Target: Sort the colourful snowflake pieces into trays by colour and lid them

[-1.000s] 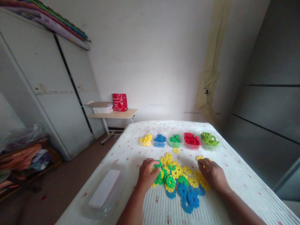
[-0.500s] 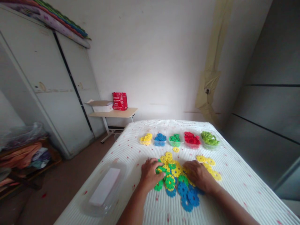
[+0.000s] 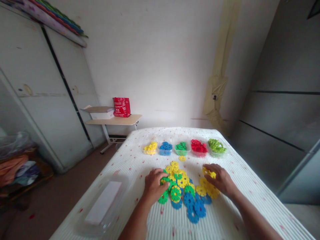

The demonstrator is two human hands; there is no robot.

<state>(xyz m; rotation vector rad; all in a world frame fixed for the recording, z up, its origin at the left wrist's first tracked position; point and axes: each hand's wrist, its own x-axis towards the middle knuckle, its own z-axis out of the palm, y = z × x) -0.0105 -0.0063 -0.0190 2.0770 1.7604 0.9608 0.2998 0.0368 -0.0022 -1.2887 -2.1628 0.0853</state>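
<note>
A loose pile of notched plastic discs lies on the table, with yellow discs point(image 3: 183, 181), green discs point(image 3: 175, 192) and blue discs point(image 3: 193, 206). My left hand point(image 3: 153, 185) rests at the pile's left edge against green discs, thumb and fingers apart and curved. Over on the right side, my right hand point(image 3: 221, 180) has its thumb and fingers around a few yellow discs point(image 3: 209, 172). More yellow discs point(image 3: 207, 189) lie just below that hand, next to the blue ones. One single yellow disc point(image 3: 182, 158) sits apart behind the pile.
Clear tubs in a row hold yellow point(image 3: 150, 147), blue point(image 3: 165, 148), green point(image 3: 181, 147), red point(image 3: 199, 147) and light green pieces point(image 3: 217, 146). A clear plastic container with a white card point(image 3: 103, 202) lies at left. Behind, a side table point(image 3: 117, 120) carries a red bag point(image 3: 121, 107).
My right hand has moved from the pile to the yellow discs at right. Those discs now lie closer to the pile. My left hand stays by the green discs. The view has shifted slightly.
</note>
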